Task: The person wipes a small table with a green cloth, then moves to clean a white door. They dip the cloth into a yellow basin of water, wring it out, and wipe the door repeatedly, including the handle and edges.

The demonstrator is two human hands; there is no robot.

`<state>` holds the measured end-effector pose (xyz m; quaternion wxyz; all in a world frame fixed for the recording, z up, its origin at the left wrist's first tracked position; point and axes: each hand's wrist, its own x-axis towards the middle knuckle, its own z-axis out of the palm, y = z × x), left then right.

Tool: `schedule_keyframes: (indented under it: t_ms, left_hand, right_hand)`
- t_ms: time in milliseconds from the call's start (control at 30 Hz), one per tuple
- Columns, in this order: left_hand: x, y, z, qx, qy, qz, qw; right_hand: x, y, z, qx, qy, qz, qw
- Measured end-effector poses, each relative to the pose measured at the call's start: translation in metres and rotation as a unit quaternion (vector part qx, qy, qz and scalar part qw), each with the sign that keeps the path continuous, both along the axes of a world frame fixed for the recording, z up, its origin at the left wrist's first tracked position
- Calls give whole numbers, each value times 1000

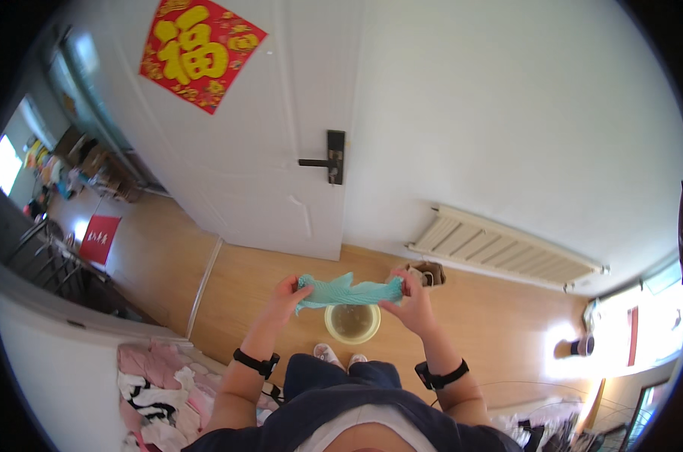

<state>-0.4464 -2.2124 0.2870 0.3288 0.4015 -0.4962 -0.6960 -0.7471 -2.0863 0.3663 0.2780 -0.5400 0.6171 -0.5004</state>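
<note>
A turquoise ribbed cloth (349, 292) is stretched sideways between my two hands. My left hand (287, 292) pinches its left end, and my right hand (413, 303) grips the right end. A small fold of the cloth stands up near its middle. Just below and partly behind it, a pale yellow basin (328, 324) stands on the floor with murky greyish water (352, 322) in it. The cloth covers the basin's far rim.
A white door (281, 196) with a dark handle (330, 160) stands ahead. Along the right wall runs a cream radiator (507, 245), with a brown paper bag (432, 273) beneath its left end. Rumpled pink bedding (160, 369) lies at lower left. My shoes (328, 352) are close to the basin.
</note>
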Motion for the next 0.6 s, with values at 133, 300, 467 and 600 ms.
schedule_keyframes:
  t_ms: [133, 300, 467, 600]
  left_hand:
    - [17, -10, 5, -87, -82, 89, 989]
    - [19, -30, 62, -65, -62, 180, 980]
    - [-36, -18, 94, 150, 337, 154, 917]
    - [3, -76, 86, 130, 211, 54, 967]
  right_hand:
    - [-4, 7, 11, 49, 258, 14, 965]
    - [22, -3, 41, -18, -41, 152, 987]
    - [127, -61, 38, 14, -589, 234, 774]
    - [217, -132, 4, 23, -689, 140, 711]
